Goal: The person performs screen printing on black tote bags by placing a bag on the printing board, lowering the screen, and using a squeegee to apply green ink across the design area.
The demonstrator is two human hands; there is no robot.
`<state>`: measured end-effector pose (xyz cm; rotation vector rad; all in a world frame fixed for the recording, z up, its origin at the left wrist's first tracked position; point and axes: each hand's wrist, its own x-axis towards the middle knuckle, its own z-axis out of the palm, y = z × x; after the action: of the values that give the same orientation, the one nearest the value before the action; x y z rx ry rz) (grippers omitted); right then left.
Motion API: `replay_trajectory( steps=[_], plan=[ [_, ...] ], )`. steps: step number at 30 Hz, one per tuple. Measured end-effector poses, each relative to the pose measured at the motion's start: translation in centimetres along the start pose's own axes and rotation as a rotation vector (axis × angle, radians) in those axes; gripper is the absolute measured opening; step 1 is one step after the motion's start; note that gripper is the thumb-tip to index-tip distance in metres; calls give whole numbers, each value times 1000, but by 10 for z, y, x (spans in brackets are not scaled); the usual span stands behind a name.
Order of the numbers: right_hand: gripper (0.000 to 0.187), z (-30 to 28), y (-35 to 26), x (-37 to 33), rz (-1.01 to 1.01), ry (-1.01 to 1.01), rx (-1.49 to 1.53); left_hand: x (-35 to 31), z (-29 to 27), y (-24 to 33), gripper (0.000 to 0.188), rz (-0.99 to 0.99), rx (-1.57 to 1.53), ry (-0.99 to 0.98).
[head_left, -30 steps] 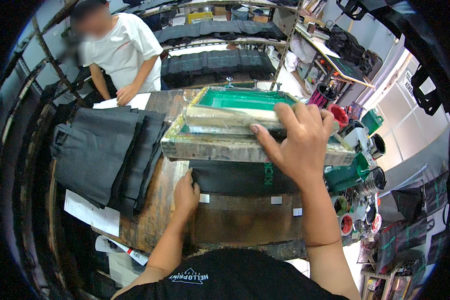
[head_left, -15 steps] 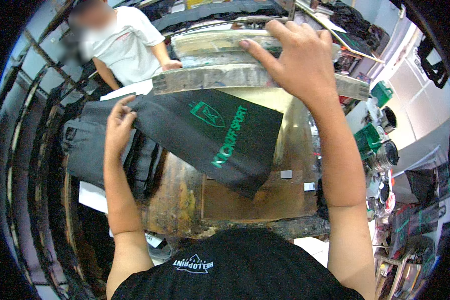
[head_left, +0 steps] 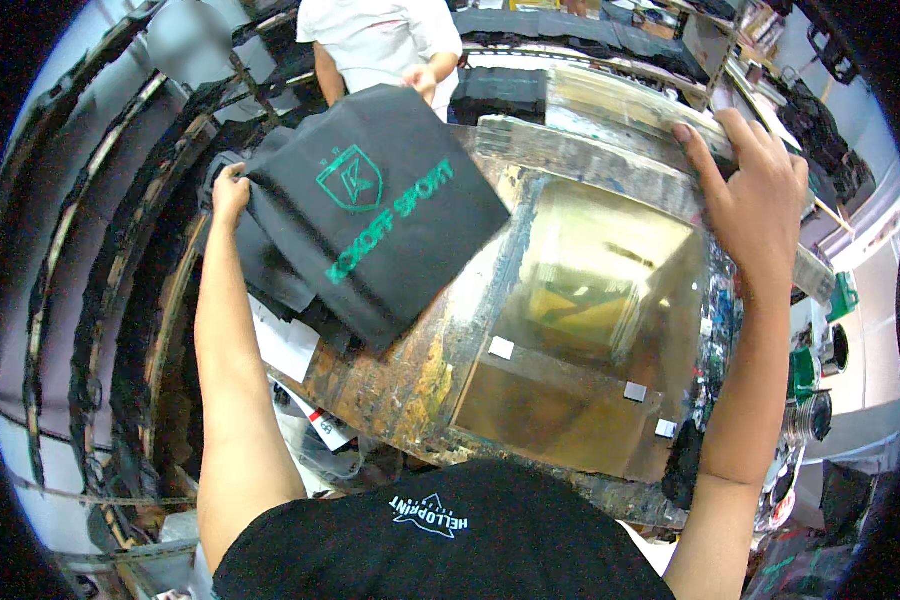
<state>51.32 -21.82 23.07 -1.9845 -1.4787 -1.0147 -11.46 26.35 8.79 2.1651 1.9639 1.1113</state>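
Observation:
My left hand [head_left: 230, 192] is closed on the left corner of a black fabric piece [head_left: 420, 240] that carries a green shield and green lettering. The piece is tilted over a stack of black fabric [head_left: 268, 262] at the left of the table and hides much of it. Over at the right, my right hand [head_left: 760, 195] grips the raised wooden edge of a screen-printing frame [head_left: 660, 172], thumb in front and fingers over the top. Below the frame lies a brown, glossy printing board [head_left: 570, 410] with small pale tabs stuck on it.
Across the table stands a person in a white shirt [head_left: 380, 40], one hand near the fabric's far corner. Dark racks [head_left: 120, 300] line the left side. Ink pots and a metal can [head_left: 810, 415] stand at the right. The wooden table [head_left: 390, 390] is paint-stained.
The black fabric piece has moved left, off the board and over the stack, in my left hand. My view has swung right. My right hand stays on the frame.

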Motion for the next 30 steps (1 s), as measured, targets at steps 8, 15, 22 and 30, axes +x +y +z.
replay_trajectory(
  steps=[8,15,22,30],
  plan=[
    [53,-6,1,-4,8,-25,-57,-144,16,106,53,327,37,313],
    [53,-3,2,7,-9,-4,-41,-271,6,134,79,294,368,-169],
    [55,-3,2,1,7,-50,-40,-253,-1,145,34,225,283,-216],
    [65,6,17,16,0,6,-66,-271,-3,273,21,698,232,-148]
  ],
)
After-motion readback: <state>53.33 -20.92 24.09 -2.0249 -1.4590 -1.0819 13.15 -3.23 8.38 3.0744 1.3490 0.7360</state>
